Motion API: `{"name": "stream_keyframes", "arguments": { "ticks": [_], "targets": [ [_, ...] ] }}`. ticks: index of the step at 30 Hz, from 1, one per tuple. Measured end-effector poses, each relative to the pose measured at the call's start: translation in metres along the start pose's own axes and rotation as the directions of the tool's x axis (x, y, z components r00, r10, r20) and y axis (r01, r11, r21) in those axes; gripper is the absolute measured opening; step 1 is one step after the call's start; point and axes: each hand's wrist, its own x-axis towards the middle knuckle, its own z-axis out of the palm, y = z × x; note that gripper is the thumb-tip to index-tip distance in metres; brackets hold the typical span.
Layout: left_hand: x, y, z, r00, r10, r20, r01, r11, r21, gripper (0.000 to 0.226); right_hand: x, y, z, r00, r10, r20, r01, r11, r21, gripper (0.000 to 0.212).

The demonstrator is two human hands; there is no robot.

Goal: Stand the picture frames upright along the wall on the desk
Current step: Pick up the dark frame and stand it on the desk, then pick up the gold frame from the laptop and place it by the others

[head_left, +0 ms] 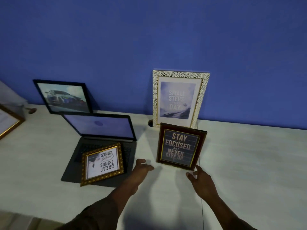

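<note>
A white-and-gold frame reading "Small steps" stands upright against the blue wall. In front of it a dark brown frame reading "Stay focused" stands upright on the white desk. A black frame with a car picture leans on the wall at the left. A gold frame reading "Great things" lies on the laptop keyboard, upside down to me. My left hand hovers open just left of the brown frame. My right hand is open by that frame's lower right corner; I cannot tell whether it touches.
An open dark laptop sits left of centre with its screen lit. Another gold-edged frame shows at the far left edge. A small round hole lies in the desk beside the white frame. A thin seam runs down the desk.
</note>
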Motion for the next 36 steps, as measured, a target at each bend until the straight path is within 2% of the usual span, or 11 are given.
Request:
{"name": "stream_keyframes", "arguments": {
  "ticks": [3, 6, 10, 13, 17, 22, 27, 32, 36],
  "targets": [
    [-0.010, -0.006, -0.016, 0.999, 0.045, 0.004, -0.045, 0.999, -0.008, 0.052, -0.012, -0.010, 0.012, 1.000, 0.031, 0.002, -0.031, 0.999, -0.030, 0.056],
    [-0.009, -0.013, -0.033, 0.997, 0.074, 0.030, -0.074, 0.997, -0.020, 0.054, -0.026, -0.026, 0.024, 1.000, -0.005, -0.002, 0.005, 0.998, -0.063, 0.052],
    [-0.020, -0.016, -0.060, 0.990, 0.128, 0.051, -0.125, 0.991, -0.056, 0.053, -0.045, -0.053, 0.042, 0.999, -0.041, 0.024, 0.043, 0.995, -0.087, 0.064],
    [-0.031, -0.024, -0.095, 0.984, 0.171, 0.049, -0.169, 0.984, -0.053, 0.052, -0.054, -0.077, 0.066, 0.999, -0.039, 0.037, 0.042, 0.995, -0.088, 0.068],
    [-0.050, -0.040, -0.163, 0.965, 0.261, -0.010, -0.261, 0.964, -0.055, 0.039, -0.067, -0.126, 0.109, 0.995, -0.075, 0.063, 0.082, 0.990, -0.116, 0.067],
    [-0.056, -0.074, -0.260, 0.969, 0.224, -0.108, -0.237, 0.963, -0.125, 0.045, -0.081, -0.194, 0.169, 0.979, -0.158, 0.127, 0.170, 0.981, -0.093, 0.063],
    [-0.059, -0.100, -0.322, 0.966, 0.198, -0.164, -0.226, 0.959, -0.172, 0.045, -0.081, -0.239, 0.197, 0.963, -0.211, 0.166, 0.228, 0.969, -0.092, 0.050],
    [-0.061, -0.107, -0.338, 0.969, 0.160, -0.188, -0.201, 0.953, -0.227, 0.065, -0.065, -0.256, 0.209, 0.954, -0.246, 0.174, 0.271, 0.952, -0.139, 0.046],
    [-0.058, -0.109, -0.327, 0.974, 0.120, -0.193, -0.166, 0.956, -0.244, 0.067, -0.043, -0.253, 0.209, 0.953, -0.251, 0.170, 0.279, 0.944, -0.174, 0.043]
  ]
}}
